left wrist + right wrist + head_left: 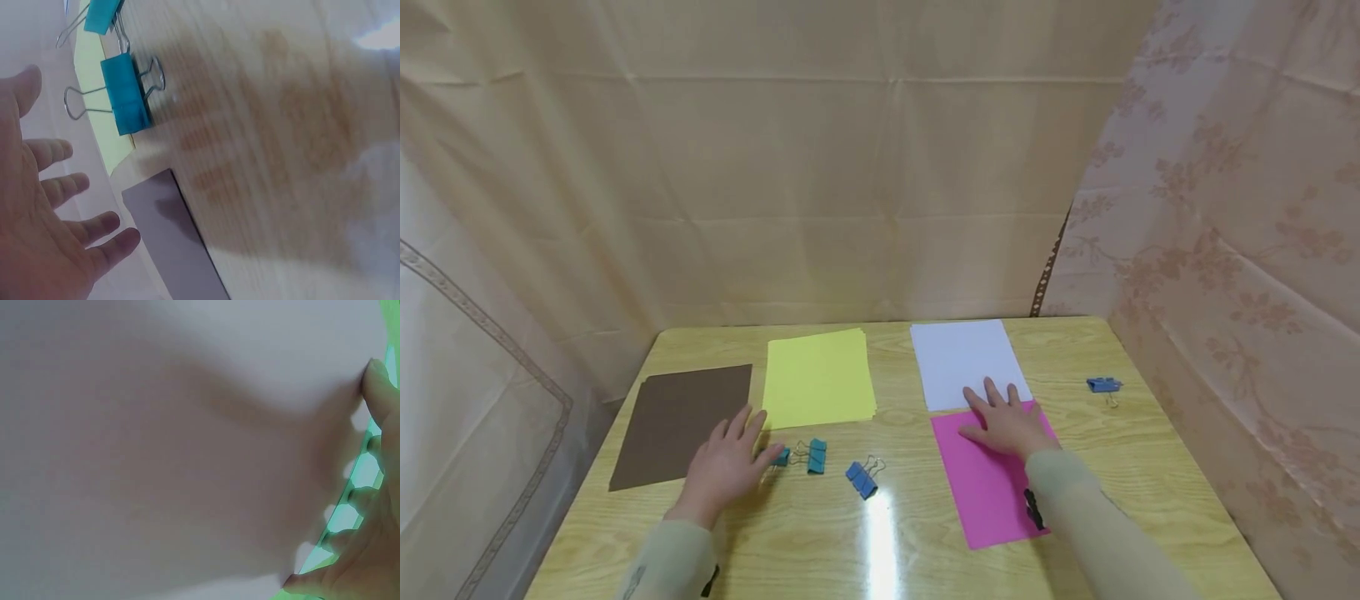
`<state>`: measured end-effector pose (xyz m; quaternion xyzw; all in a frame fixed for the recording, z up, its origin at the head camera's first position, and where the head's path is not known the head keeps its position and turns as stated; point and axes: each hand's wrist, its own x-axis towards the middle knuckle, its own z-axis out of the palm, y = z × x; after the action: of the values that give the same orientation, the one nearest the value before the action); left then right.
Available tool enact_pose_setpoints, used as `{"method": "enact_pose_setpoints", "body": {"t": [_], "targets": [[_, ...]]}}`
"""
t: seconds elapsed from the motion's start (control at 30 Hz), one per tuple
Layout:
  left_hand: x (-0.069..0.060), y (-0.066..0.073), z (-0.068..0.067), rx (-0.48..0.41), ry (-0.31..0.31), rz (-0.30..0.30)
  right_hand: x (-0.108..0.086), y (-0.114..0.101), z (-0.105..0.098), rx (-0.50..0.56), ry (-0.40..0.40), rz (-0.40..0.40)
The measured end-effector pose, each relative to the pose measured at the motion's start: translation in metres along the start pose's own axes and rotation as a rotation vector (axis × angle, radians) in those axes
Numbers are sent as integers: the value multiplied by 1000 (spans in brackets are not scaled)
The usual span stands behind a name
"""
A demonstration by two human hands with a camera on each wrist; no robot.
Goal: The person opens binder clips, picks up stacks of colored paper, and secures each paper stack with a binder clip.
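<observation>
Across the desk (805,550), left to right: brown paper (677,429); the left hand (726,467), fingers spread, beside two teal binder clips (817,457); yellow paper (820,379) behind them; a blue binder clip (861,481); white paper (962,358), with pink paper (977,500) before it beneath the wide-spread right hand (1007,427); a second blue clip (1102,385)

Curtained work corner: wood-grain table (797,537), beige drape (790,192), floral curtain (1240,250).

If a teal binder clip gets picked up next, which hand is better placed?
Probably the left hand: empty and beside the teal binder clips, whereas the right hand is away over the pink paper.
</observation>
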<state>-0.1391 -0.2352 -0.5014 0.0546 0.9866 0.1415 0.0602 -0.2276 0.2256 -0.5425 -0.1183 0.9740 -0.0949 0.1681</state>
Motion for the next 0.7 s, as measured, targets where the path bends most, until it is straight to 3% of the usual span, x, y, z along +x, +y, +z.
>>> {"method": "enact_pose_setpoints", "body": {"t": [0.27, 0.5, 0.7], "targets": [[-9, 4, 5, -22, 82, -62, -1, -2, 1, 5, -5, 14], [-11, 6, 11, -65, 44, -131, -2, -2, 1, 4, -10, 21], [-11, 7, 15, -99, 23, -144, -2, -3, -1, -2, -16, 20]]}}
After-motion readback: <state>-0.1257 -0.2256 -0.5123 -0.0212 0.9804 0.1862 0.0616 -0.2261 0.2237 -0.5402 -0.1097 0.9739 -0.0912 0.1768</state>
